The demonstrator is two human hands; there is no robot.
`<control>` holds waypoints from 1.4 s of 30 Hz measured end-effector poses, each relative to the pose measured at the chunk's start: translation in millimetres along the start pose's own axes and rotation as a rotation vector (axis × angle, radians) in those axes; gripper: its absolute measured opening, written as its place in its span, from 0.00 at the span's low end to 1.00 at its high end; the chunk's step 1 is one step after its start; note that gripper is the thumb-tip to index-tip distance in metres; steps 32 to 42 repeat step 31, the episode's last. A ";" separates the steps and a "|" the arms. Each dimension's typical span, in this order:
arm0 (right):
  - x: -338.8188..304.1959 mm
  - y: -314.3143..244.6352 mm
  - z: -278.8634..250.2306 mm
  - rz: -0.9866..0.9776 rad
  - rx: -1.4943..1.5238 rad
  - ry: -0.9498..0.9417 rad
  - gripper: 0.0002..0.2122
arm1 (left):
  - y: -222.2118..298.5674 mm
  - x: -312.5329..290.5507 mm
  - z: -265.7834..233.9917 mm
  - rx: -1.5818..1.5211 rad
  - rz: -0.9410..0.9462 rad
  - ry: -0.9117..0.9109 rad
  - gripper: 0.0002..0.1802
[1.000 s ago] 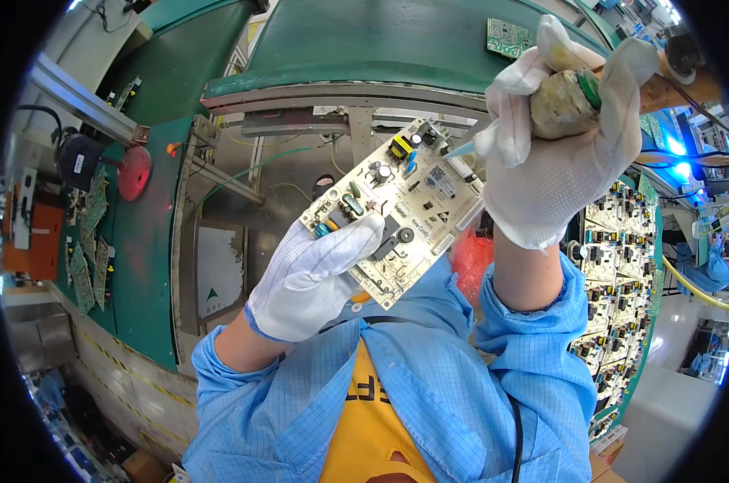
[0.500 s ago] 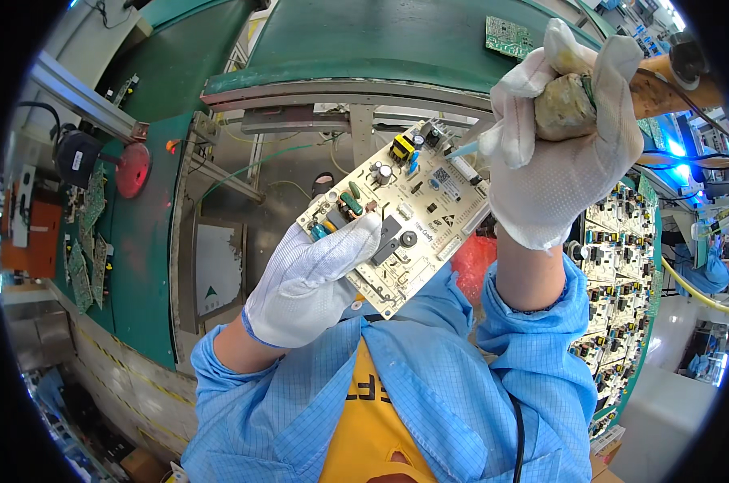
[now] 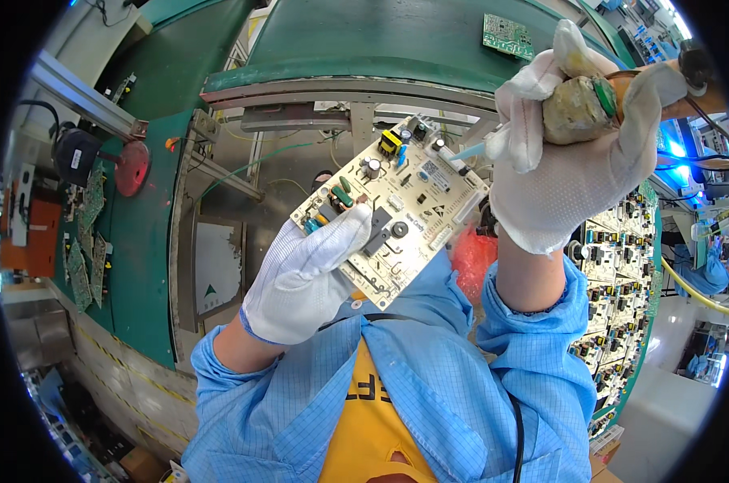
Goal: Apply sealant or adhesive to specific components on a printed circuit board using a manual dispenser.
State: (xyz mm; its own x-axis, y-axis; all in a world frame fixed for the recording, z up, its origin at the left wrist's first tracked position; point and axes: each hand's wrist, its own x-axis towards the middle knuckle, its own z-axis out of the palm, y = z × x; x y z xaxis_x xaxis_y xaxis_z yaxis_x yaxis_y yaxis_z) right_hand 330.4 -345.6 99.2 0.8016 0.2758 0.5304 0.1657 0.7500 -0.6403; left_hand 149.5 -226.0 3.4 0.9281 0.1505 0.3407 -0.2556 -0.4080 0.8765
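Observation:
My left hand (image 3: 300, 278), in a white glove, grips the lower left edge of a cream circuit board (image 3: 417, 233), thumb on top. The board is tilted and carries capacitors, a yellow-and-black transformer and a black relay. My right hand (image 3: 562, 173), also gloved, is closed loosely around an amber dispensing tube (image 3: 662, 80). The tube has a grubby, wrapped beige grip, a green ring and a black end piece. A pale blue tip (image 3: 471, 150) pokes out from the right hand toward the board's upper right edge; whether it touches is unclear.
Beyond the hands runs a green conveyor (image 3: 364, 40) with one green circuit board (image 3: 507, 36) on it. Several boards stand in rows on the right (image 3: 614, 282). A green bench (image 3: 143, 241) at left holds more boards and a red disc (image 3: 132, 170). A red bag (image 3: 475, 262) lies near my waist.
The board has shifted slightly left and down. My right hand and the tube have moved a little to the right, its fingers somewhat looser, with more of the green ring visible.

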 end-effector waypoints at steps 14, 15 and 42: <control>-8.5 -2.8 15.8 -0.069 -0.471 0.179 0.22 | 21.3 4.5 -0.7 -0.322 -0.480 0.146 0.23; -8.6 -2.9 15.8 -0.078 -0.498 0.179 0.22 | 22.8 6.1 0.8 -0.323 -0.481 0.145 0.23; 25.9 14.8 -27.2 0.255 0.361 -0.476 0.22 | -35.1 27.6 -66.1 0.628 0.173 0.071 0.29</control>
